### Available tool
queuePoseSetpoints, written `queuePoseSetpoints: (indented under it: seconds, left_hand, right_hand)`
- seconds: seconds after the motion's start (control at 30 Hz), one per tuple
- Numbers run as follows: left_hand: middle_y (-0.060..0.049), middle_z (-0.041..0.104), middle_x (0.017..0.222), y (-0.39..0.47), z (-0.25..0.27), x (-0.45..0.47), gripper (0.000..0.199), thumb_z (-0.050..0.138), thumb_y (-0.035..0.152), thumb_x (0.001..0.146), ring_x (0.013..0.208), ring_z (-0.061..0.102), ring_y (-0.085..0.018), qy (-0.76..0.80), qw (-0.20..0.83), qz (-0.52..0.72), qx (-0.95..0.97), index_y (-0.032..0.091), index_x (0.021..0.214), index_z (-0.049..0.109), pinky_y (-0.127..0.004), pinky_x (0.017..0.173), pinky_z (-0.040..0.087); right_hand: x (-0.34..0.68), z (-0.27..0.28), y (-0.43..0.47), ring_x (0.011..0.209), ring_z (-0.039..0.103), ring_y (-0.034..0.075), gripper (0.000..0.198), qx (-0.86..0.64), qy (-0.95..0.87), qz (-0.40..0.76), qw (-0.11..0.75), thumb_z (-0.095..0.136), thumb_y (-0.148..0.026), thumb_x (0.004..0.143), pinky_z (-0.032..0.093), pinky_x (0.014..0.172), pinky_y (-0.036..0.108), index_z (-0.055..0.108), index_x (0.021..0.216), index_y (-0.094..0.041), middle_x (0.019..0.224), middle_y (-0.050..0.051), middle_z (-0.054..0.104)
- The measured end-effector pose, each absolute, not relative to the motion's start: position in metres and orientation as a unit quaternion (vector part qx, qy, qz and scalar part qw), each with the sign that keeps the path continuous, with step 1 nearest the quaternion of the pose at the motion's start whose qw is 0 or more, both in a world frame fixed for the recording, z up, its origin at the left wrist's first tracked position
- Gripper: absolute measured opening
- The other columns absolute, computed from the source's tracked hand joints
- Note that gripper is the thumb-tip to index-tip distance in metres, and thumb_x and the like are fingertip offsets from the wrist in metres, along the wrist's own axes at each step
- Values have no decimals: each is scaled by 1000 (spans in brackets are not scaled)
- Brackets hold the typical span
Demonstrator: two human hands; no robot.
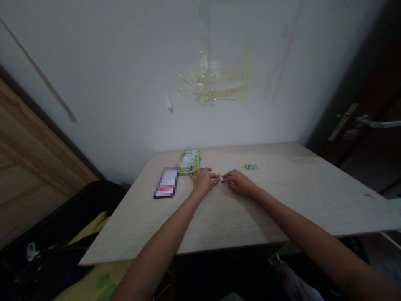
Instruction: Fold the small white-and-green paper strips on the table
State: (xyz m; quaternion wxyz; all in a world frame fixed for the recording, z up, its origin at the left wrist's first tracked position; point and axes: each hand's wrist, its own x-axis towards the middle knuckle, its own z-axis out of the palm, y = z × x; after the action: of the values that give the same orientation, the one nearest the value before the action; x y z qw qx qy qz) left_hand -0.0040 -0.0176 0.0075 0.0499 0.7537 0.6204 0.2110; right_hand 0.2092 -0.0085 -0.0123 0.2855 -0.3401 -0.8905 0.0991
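My left hand (203,180) and my right hand (240,182) meet over the middle of the table. Between their fingertips is a small, flat white piece (221,178), mostly covered by the fingers; its kind is too small to make out. Thumb and index finger of the left hand pinch its left side, while the other left fingers spread toward a stack of green-and-white packets (189,160). The right fingers are drawn together at its right side. Beyond the right hand lies a small crumpled green-and-white wrapper (253,166).
A smartphone (167,183) with its screen lit lies left of the left hand, beside the packets. The pale wooden table (300,196) meets a wall (125,83) with peeling tape. A dark door with a metal handle (379,123) stands at the right.
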Motion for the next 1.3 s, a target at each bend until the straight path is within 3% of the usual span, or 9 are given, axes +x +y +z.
queuePoseSetpoints:
  seconds: [0.27,0.77,1.03,1.3]
  left_hand:
    - [2,57,139,-17,9,-5,25,62,56,85,133,37,-34,629,74,207,746,46,103,75,-70,111,11]
    - [4,57,140,-15,5,-7,24,60,56,87,136,35,-34,630,68,208,745,47,104,74,-74,111,5]
    - [3,57,141,-18,5,-7,25,58,56,88,138,34,-36,626,40,203,752,47,104,74,-76,110,3]
    - [3,58,140,-15,3,-7,25,58,58,87,137,35,-37,628,46,211,747,48,103,74,-78,108,5]
  right_hand:
    - [209,-7,-15,109,59,23,35,-340,-891,95,285,56,-10,85,49,98,41,75,112,-23,116,9,70]
    - [203,2,-17,108,57,23,37,-358,-907,44,216,57,-9,84,48,97,39,74,114,-24,115,9,68]
    - [206,1,-17,109,58,24,30,-358,-900,66,240,58,-14,88,48,96,40,77,108,-26,115,9,68]
    - [210,-2,-16,111,58,24,34,-341,-899,92,258,60,-10,85,47,99,42,75,111,-26,118,9,68]
